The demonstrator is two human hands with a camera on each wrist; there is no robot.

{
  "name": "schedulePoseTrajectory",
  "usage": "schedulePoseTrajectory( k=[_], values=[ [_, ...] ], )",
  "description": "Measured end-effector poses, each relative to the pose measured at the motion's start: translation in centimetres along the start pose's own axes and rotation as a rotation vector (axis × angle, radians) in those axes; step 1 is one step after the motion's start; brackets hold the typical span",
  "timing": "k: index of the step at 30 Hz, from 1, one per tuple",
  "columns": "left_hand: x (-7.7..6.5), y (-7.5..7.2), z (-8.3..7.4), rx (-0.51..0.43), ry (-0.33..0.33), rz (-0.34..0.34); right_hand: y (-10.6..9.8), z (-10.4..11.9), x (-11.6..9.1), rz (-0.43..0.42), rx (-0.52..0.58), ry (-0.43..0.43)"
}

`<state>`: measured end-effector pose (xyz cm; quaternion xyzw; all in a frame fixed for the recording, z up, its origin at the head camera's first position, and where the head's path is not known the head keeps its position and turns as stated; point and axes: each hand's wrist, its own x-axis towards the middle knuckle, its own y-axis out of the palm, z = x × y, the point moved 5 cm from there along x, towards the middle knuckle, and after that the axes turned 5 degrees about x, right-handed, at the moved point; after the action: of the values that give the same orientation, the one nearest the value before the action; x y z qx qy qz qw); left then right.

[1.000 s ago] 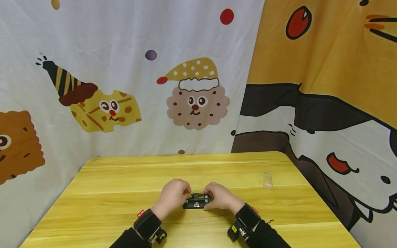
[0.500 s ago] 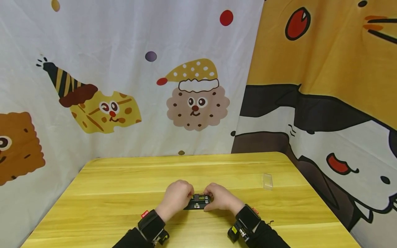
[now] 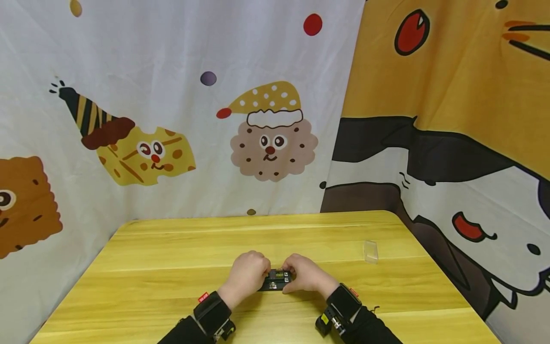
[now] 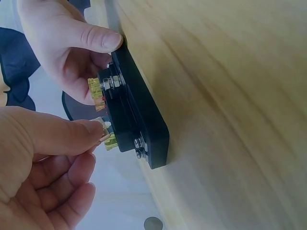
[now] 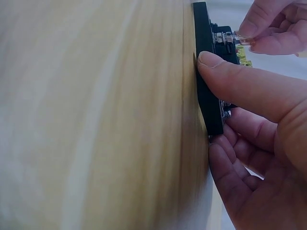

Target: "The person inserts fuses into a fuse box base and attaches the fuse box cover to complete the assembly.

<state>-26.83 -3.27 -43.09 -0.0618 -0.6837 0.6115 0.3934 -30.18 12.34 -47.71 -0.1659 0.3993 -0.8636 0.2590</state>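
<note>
A black fuse block (image 3: pixel 273 285) lies on the table between the hands, with metal screw terminals along its side. My right hand (image 3: pixel 310 273) grips its right end, thumb (image 5: pixel 230 72) on the base's near edge and fingers behind. From the left, my left hand (image 3: pixel 246 277) pinches a small pale, translucent blade fuse (image 4: pixel 105 130) between thumb and index finger, right at the top of the block. Its other fingers are curled loosely. Yellow blade fuses (image 4: pixel 95 88) stand in the block, with an orange one (image 4: pixel 100 103) beside them. The pinched fuse's lower end is hidden.
A clear plastic cover (image 3: pixel 370 252) lies on the wooden table (image 3: pixel 180 239) at the back right. Behind the table hangs a cartoon-printed curtain (image 3: pixel 172 57). Both wrists wear black camera straps over dark sleeves.
My left hand has moved slightly right, now covering more of the block's left end. My right hand keeps its grip in the same place.
</note>
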Motion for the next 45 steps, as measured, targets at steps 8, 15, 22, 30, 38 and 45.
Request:
schedulePoseTrajectory(
  k=[8, 15, 22, 30, 38, 45],
  values=[
    [0.02, 0.24, -0.20, 0.030, 0.028, -0.012, -0.01, -0.06, 0.04, 0.002, 0.011, -0.008],
    [0.11, 0.35, -0.36, 0.054, 0.030, -0.007, -0.03, -0.10, 0.01, 0.002, 0.006, -0.004],
    [0.20, 0.46, -0.67, 0.077, 0.037, 0.000, 0.11, -0.19, 0.12, 0.001, 0.005, -0.005],
    [0.35, 0.42, -0.74, 0.090, 0.030, 0.014, 0.04, -0.11, 0.10, -0.003, 0.001, -0.002],
    [0.56, 0.52, -0.69, 0.101, 0.017, 0.024, -0.03, -0.10, 0.10, -0.006, -0.006, -0.014],
    [0.75, 0.67, -0.69, 0.116, 0.019, 0.033, -0.01, -0.20, 0.11, -0.005, -0.007, -0.013]
  ],
)
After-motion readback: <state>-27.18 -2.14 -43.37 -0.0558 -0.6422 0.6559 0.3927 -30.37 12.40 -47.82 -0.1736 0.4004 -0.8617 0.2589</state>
